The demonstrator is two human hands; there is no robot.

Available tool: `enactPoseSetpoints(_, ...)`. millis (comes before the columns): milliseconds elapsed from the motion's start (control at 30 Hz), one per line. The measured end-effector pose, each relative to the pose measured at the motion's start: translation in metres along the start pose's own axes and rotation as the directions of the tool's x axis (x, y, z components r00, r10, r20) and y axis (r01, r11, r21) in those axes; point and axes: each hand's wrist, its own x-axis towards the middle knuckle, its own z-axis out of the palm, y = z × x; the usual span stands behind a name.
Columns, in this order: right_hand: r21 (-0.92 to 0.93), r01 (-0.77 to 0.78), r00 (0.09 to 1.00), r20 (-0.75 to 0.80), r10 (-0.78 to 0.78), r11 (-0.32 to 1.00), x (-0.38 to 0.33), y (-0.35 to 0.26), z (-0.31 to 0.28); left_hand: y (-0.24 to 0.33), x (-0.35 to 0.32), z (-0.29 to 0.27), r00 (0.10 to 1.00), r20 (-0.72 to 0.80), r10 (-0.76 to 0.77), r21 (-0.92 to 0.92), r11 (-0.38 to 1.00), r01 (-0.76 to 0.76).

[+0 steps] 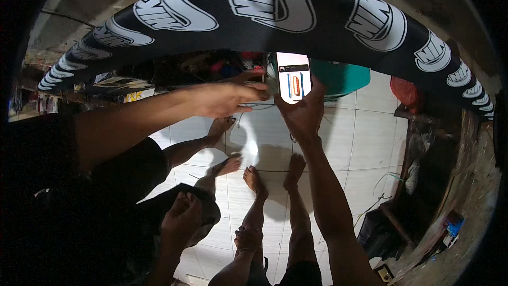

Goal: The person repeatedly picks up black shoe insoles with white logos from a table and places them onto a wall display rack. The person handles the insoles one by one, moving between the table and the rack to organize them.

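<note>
My right hand (306, 103) is closed round a smartphone (284, 87), thumb over its lower edge. Its lit screen shows a pale page with a dark strip and a small picture. Low in the middle, my left hand (247, 238) appears to be wrapped round my left leg (255, 213). A person sits at the left in dark clothes. That person's outstretched hand (230, 99) is close to the phone's left side, fingers apart, with a gap between. The person's other hand (182, 214) rests with curled fingers near their knee; whether it holds anything is hidden.
A black curved band (212, 42) with white printed shapes crosses the top. Beyond the phone lies a teal round-edged thing (352, 79). A red bag (406, 94) and wooden frames stand right. Bare feet (254, 180) rest on pale floor tiles (330, 153). Cluttered dark shelves line the back.
</note>
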Motion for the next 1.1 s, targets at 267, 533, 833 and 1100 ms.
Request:
enactPoseSetpoints(267,0.208,-0.033,0.996,-0.074,0.050,0.978,0.007,-0.001,-0.001,-0.008,0.025,0.009,0.989,0.010,0.146,0.039,0.989,-0.146)
enactPoseSetpoints(533,-0.014,-0.067,0.996,-0.051,0.066,0.998,0.007,0.006,-0.013,0.012,0.076,0.022,0.991,0.080,-0.106,-0.298,0.946,0.125)
enactPoseSetpoints(833,0.104,-0.201,0.979,0.063,0.195,0.974,0.015,0.011,-0.016,-0.013,0.146,0.031,0.991,0.010,-0.131,-0.139,0.982,0.131)
enactPoseSetpoints(1100,0.158,-0.021,1.000,0.003,0.021,0.987,-0.065,0.048,-0.051,-0.015,0.195,-0.001,0.966,-0.074,-0.247,-0.171,0.958,0.232)
